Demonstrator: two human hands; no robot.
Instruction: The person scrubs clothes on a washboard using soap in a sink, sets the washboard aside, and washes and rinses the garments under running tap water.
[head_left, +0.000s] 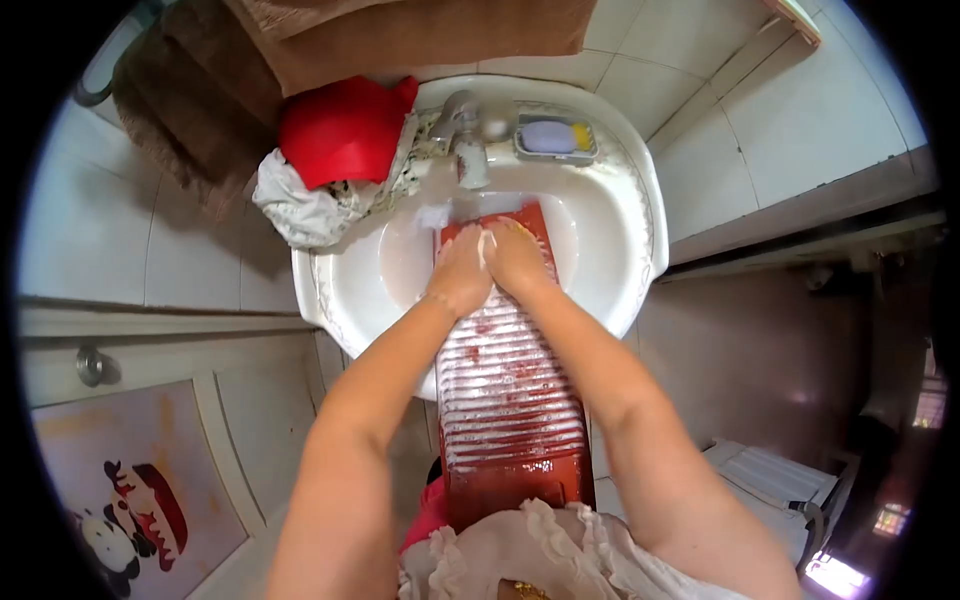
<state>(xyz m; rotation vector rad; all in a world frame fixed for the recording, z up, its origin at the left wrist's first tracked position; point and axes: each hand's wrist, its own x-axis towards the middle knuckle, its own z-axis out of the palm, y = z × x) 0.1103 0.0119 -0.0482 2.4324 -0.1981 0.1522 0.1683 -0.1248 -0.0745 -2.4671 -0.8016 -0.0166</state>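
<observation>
The left hand (461,274) and right hand (516,260) meet side by side at the frame's centre, low on a ribbed board (508,390); a white strip (487,248) shows between them, perhaps thin cloth or lather, and I cannot tell whether either hand grips it or just presses flat. The board slants from the sink (648,205) down to the ruffled top (530,545) at lower centre, its ridges streaked with suds. For rubbing at these ridges, I'd press with the palm heels, keep knuckles off the edges, stroke across the ribs, and keep the board's far end firmly seated, since wet suds could let it slide. Above stands the faucet (468,150), with a soap dish (584,153) right of it; red cloth (345,135) lies upper left. I can read no brand, label or writing anywhere, including on the cartoon picture (150,490) at lower left.
</observation>
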